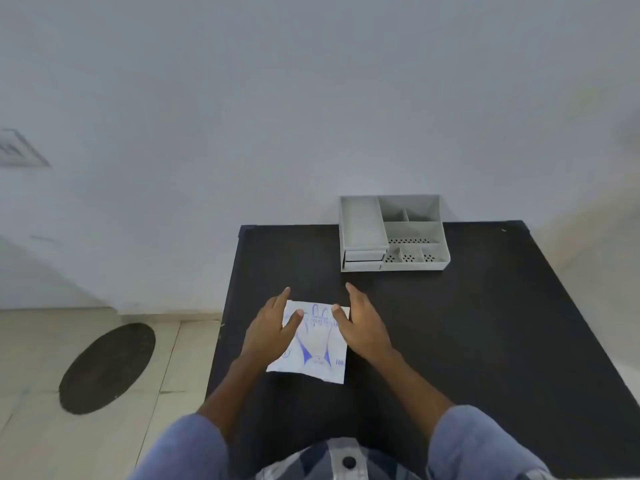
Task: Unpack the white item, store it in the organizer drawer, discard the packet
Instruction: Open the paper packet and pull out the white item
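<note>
My fingers [281,299] of the left hand [270,327] are stretched and a little spread, not curled around anything. They lie flat over the left edge of the flat white paper packet with blue print [313,341], and the thumb rests on its upper part. My right hand [360,327] is also open, with the fingers straight and close together, pointing away from me. This hand stands more on its side along the right edge of the packet, and its thumb touches the top of the paper. Neither hand grips the packet; both only press or touch it from the two sides.

The packet lies flat on the matte black table [467,323], near the edge closest to me, between my two hands. It looks thin and smooth, with a blue drawing of a glove and some blue letters which I cannot read fully. It seems closed, and I cannot see the white item itself.

Farther on the table, well apart from the packet and against the pale wall [311,98], stands the grey plastic organizer [393,233]. It has open compartments on top, some with small holes in the bottom, and flat drawers [365,255] at its left front, which appear shut.

My sleeves [485,445] are of blue cloth. At the left, a dark oval mat [107,368] lies on the light tiled floor [34,427].
</note>
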